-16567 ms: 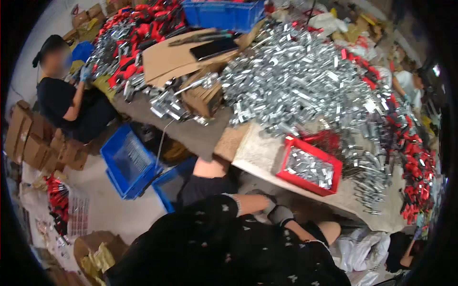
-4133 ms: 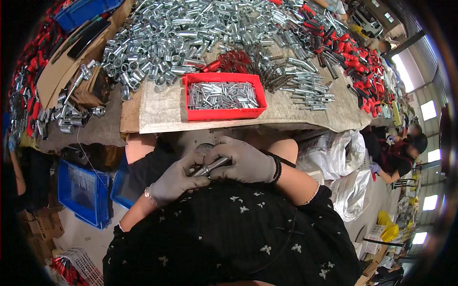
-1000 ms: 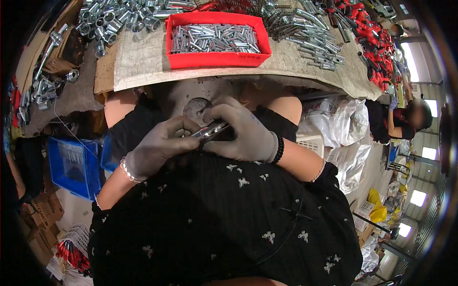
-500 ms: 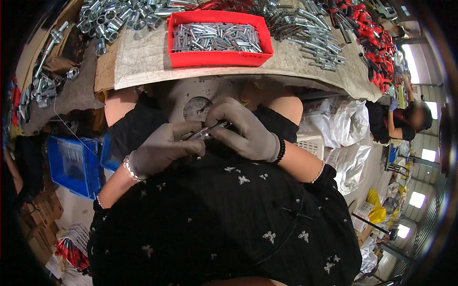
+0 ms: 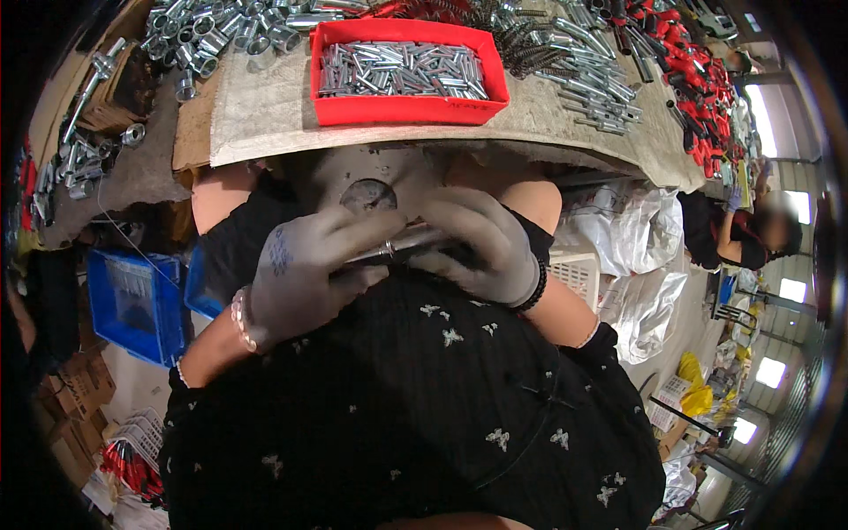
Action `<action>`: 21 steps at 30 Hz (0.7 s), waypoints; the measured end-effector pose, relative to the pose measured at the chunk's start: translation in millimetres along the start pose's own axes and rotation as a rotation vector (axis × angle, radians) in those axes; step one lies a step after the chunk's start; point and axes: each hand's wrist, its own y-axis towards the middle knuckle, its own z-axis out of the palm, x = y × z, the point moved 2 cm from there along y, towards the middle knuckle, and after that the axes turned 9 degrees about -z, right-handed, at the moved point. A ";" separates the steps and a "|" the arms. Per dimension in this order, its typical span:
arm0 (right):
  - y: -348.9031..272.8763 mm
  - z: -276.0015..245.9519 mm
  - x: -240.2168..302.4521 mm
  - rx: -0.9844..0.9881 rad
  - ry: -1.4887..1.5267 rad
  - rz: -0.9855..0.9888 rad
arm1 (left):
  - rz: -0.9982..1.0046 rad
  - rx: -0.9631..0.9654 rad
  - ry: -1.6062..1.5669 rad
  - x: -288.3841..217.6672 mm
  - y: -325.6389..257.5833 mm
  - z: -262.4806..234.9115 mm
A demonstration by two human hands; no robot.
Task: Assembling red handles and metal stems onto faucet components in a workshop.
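Observation:
Both my hands wear grey gloves and meet above my lap, in front of the table's near edge. A shiny metal tube-like part (image 5: 405, 243) with a thin ring round it lies between them. My left hand (image 5: 300, 274) pinches its left end between thumb and fingers. Around the right end curl the fingers of my right hand (image 5: 484, 240), which hide much of that end. Past the hands, a red plastic bin (image 5: 402, 112) full of short metal pins (image 5: 402, 71) stands at the table's near edge.
The table (image 5: 265, 106) also bears metal rings (image 5: 208, 40) at the left, springs and rods (image 5: 592, 75) at the right, and red-handled parts (image 5: 693, 97) farther right. Blue crates (image 5: 137, 305) stand at the left; white sacks (image 5: 632, 234) and a person (image 5: 751, 234) are at the right.
My left hand has turned and risen slightly, its back now facing up more. The right hand has shifted a little rightward and down, and more of the metal part shows between them.

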 end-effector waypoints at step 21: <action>-37.0 3.1 -4.2 -0.231 -0.256 -0.438 | 0.466 -0.208 0.511 -19.2 -17.2 1.3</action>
